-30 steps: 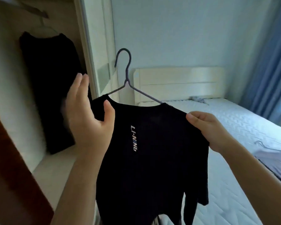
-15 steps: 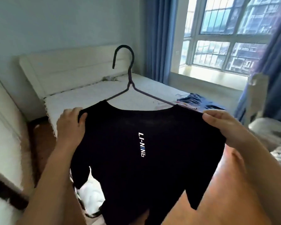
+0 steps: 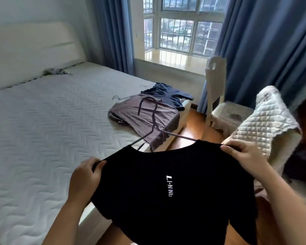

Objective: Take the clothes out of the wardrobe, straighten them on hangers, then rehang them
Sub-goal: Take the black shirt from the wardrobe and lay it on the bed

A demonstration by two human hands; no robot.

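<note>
The black T-shirt (image 3: pixel 166 191) hangs on a thin dark hanger (image 3: pixel 154 119), held in the air over the near edge of the bed (image 3: pixel 42 129) and the strip of floor beside it. It faces the camera flat, with white "LI-NING" lettering running down its middle. The neckline sags a little under the hanger's arms, and a sleeve droops at each side. The hanger's hook tips away, toward the bed's window corner.

The left hand (image 3: pixel 86 175) grips the shirt's left shoulder above the bed's near edge, fingers curled over the fabric. The right hand (image 3: pixel 240 154) pinches the right shoulder between thumb and curled fingers, out past the bed, over the wooden floor (image 3: pixel 193 124).

At the bed's window corner 2 other shirts lie on wire hangers. A mauve shirt (image 3: pixel 124 114) reaches the bed's edge, and a navy shirt (image 3: pixel 166 94) touches it from behind. A small grey bundle (image 3: pixel 55 71) lies by the headboard, with white quilted mattress between it and the shirts. Across the floor strip from the bed, a chair with a quilted cover (image 3: pixel 265 131) stands just beside the right hand.
</note>
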